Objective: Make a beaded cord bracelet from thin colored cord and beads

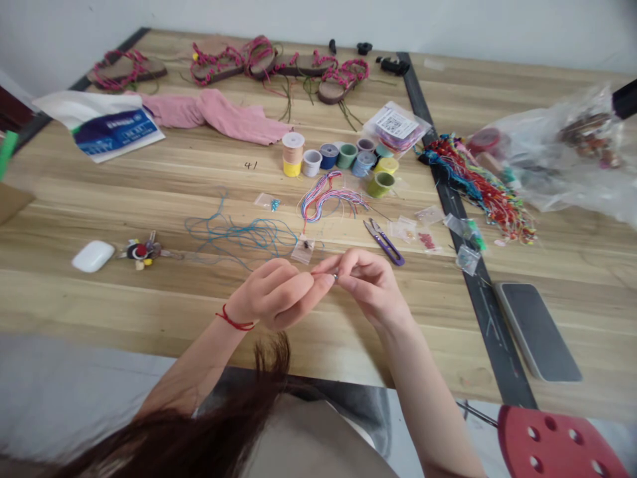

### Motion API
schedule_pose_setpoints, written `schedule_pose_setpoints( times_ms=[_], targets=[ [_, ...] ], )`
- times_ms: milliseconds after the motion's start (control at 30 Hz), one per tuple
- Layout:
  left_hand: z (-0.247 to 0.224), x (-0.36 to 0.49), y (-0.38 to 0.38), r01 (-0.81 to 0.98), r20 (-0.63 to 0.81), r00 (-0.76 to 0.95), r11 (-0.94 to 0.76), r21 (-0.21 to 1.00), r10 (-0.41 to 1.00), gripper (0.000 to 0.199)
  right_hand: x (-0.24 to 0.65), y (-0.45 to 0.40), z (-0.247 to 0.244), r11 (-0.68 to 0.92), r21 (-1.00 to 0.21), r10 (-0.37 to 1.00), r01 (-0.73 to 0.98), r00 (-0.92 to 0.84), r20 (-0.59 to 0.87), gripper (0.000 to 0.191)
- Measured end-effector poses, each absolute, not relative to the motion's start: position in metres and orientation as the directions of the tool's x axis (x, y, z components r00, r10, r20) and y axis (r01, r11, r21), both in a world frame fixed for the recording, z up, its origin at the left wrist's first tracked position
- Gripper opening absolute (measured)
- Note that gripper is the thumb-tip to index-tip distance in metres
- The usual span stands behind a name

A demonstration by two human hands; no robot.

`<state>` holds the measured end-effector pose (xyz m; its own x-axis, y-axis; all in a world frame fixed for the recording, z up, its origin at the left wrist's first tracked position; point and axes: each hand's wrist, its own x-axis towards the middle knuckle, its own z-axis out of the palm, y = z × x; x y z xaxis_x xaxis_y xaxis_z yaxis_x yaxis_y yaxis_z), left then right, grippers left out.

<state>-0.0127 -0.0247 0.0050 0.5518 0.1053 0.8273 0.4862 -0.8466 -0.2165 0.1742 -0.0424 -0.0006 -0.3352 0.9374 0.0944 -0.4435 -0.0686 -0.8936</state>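
My left hand [284,292], with a red cord round its wrist, is closed in a pinch near the table's front edge. Its fingertips meet those of my right hand [367,282], also pinched. Between them is a tiny dark, shiny item [336,276], too small to name. Just beyond my fingers lie a small plastic bag [303,249] with dark bits and a loose tangle of blue cord [243,234]. Purple-handled snips [384,242] rest to the right. A bundle of pink, blue and white threads [328,198] lies farther back.
Thread spools [347,156] stand mid-table. Sandals [219,65] and pink cloth [223,114] lie behind. On the right are colourful cords [480,186], a plastic bag [542,153] and a phone [538,332]. A white case [93,256] and keys [142,252] lie left. A red stool [557,441] stands front right.
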Motion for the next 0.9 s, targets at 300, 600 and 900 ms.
schedule_pose_setpoints(
  times_ms=[300,600,900],
  targets=[
    [0.0041,-0.0128,-0.0261,0.475,0.823,0.552,-0.862,-0.179,0.134,0.016,0.1749,-0.0432,0.0000,-0.065,-0.904,0.940,-0.423,-0.330,0.087,0.016],
    [0.0020,-0.0137,-0.0269,0.466,0.814,0.562,-0.869,-0.166,0.146,0.016,0.1747,-0.0430,0.0004,-0.076,-0.914,0.945,-0.399,-0.322,0.062,0.019],
    [0.0046,-0.0127,-0.0260,0.479,0.819,0.557,-0.858,-0.183,0.136,0.016,0.1741,-0.0426,0.0003,-0.081,-0.915,0.946,-0.395,-0.321,0.054,0.021]
  ],
)
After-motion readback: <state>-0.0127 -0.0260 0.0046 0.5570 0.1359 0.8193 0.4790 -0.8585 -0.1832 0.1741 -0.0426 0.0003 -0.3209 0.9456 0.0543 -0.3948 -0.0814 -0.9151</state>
